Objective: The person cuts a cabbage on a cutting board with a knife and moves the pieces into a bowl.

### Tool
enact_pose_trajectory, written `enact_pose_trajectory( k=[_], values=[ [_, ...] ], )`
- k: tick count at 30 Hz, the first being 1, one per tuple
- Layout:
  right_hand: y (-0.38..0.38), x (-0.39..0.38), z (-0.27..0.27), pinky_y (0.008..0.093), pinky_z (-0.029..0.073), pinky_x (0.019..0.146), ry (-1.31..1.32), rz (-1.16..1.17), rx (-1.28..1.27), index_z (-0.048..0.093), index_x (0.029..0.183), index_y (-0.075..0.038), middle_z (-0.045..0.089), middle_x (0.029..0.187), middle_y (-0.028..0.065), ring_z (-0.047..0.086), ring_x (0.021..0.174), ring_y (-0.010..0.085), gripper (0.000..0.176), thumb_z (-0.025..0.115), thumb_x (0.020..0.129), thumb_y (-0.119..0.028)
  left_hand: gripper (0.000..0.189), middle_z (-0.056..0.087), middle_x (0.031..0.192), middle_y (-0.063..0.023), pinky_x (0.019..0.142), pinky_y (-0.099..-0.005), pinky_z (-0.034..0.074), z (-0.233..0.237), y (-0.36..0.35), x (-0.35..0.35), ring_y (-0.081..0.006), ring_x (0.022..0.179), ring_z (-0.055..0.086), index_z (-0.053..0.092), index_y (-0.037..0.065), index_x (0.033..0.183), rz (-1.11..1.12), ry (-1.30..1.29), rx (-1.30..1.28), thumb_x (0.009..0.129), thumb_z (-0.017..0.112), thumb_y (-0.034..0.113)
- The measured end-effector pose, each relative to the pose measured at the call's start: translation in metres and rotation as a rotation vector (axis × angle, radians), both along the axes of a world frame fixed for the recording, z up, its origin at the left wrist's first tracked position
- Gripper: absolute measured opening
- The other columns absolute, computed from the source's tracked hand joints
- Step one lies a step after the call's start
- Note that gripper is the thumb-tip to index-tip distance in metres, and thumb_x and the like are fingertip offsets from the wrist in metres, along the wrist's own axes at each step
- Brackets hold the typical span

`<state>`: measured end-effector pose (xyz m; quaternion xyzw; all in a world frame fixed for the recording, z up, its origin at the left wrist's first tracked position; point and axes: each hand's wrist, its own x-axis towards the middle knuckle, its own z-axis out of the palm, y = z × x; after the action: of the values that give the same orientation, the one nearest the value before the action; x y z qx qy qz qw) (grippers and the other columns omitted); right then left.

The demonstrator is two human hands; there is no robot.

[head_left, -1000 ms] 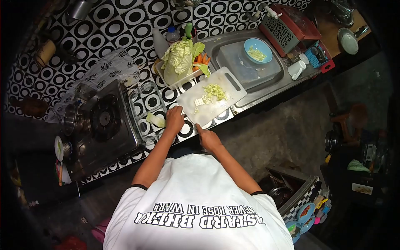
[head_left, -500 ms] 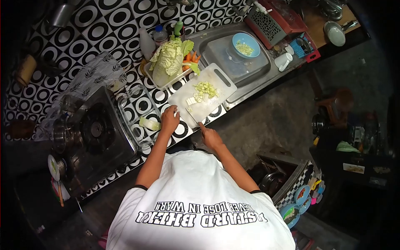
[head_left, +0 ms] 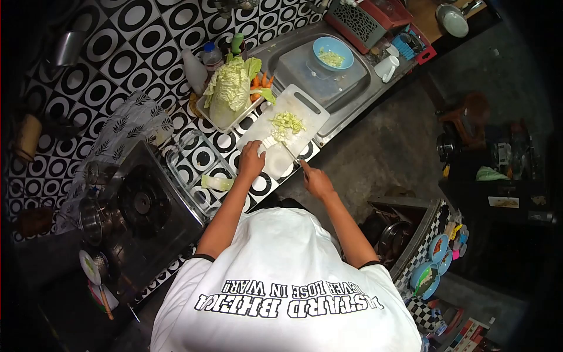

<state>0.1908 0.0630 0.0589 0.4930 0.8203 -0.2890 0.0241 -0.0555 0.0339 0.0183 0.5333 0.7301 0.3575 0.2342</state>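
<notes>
A white cutting board (head_left: 302, 102) lies tilted on the tiled counter, bearing a heap of chopped pale green cabbage (head_left: 287, 123) and some white cut cabbage stalk (head_left: 269, 142). My left hand (head_left: 252, 161) is at the board's left side, fingers bent and closed against the stalk pieces. My right hand (head_left: 318, 183) grips a knife (head_left: 291, 154) by its handle, which the fingers mostly hide. The blade points up and left over the board, its tip near the chopped heap. Another piece of cabbage (head_left: 217, 183) lies on the counter left of my left forearm.
Behind the board, a plastic tub (head_left: 234, 124) holds a napa cabbage (head_left: 227, 91) and carrots (head_left: 263, 82). A blue bowl (head_left: 333, 54) with chopped pieces stands by the sink (head_left: 358, 97). A gas stove (head_left: 143, 202) is at left, a glass dish (head_left: 193, 152) beside it.
My left hand has moved in against the cut stalk pieces. My right hand and the knife have shifted slightly right and up, the blade now nearer the chopped heap. The view has turned a little.
</notes>
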Motion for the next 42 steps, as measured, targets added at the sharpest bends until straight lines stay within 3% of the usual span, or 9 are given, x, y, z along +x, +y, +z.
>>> enact_pose_trajectory(
  k=[12, 18, 24, 29, 42],
  values=[
    [0.053, 0.027, 0.011, 0.0486, 0.052, 0.077, 0.054, 0.234, 0.064, 0.045, 0.139, -0.010, 0.067, 0.096, 0.0204, 0.065, 0.087, 0.0385, 0.054, 0.053, 0.086, -0.008, 0.044, 0.056, 0.108, -0.0129, 0.089, -0.0439, 0.044, 0.000, 0.026, 0.023, -0.0336, 0.104, 0.052, 0.064, 0.005, 0.114, 0.044, 0.258, 0.000, 0.074, 0.079, 0.017],
    [0.070, 0.038, 0.013, 0.0483, 0.052, 0.077, 0.069, 0.439, -0.065, 0.046, 0.138, -0.010, 0.067, 0.098, 0.0189, 0.066, 0.088, 0.0378, 0.056, 0.056, 0.083, -0.009, 0.042, 0.054, 0.106, -0.0112, 0.089, -0.0431, 0.044, 0.001, 0.030, 0.031, -0.0314, 0.105, 0.051, 0.065, 0.009, 0.113, 0.118, 0.294, -0.069, 0.075, 0.078, 0.020],
    [0.106, 0.039, 0.003, 0.0490, 0.052, 0.078, 0.091, 0.516, -0.054, 0.048, 0.136, -0.009, 0.068, 0.091, 0.0203, 0.066, 0.085, 0.0385, 0.054, 0.056, 0.083, -0.010, 0.042, 0.055, 0.107, -0.0088, 0.090, -0.0442, 0.042, 0.006, 0.027, 0.029, -0.0293, 0.107, 0.050, 0.065, 0.011, 0.113, 0.144, 0.347, -0.173, 0.073, 0.076, 0.019],
    [0.130, 0.039, -0.007, 0.0501, 0.052, 0.075, 0.133, 0.518, -0.018, 0.052, 0.133, -0.008, 0.067, 0.089, 0.0223, 0.066, 0.082, 0.0395, 0.044, 0.053, 0.088, -0.012, 0.042, 0.054, 0.109, -0.0079, 0.093, -0.0439, 0.040, 0.007, 0.026, 0.029, -0.0286, 0.110, 0.048, 0.065, 0.010, 0.114, 0.206, 0.384, -0.160, 0.074, 0.075, 0.018],
    [0.126, 0.069, 0.000, 0.0488, 0.051, 0.078, 0.204, 0.492, -0.030, 0.050, 0.136, -0.009, 0.067, 0.100, 0.0214, 0.064, 0.087, 0.0396, 0.047, 0.055, 0.089, -0.008, 0.037, 0.055, 0.110, -0.0087, 0.094, -0.0418, 0.035, 0.017, 0.044, 0.064, -0.0279, 0.110, 0.047, 0.067, 0.005, 0.103, 0.275, 0.384, -0.230, 0.072, 0.080, 0.019]
  ],
)
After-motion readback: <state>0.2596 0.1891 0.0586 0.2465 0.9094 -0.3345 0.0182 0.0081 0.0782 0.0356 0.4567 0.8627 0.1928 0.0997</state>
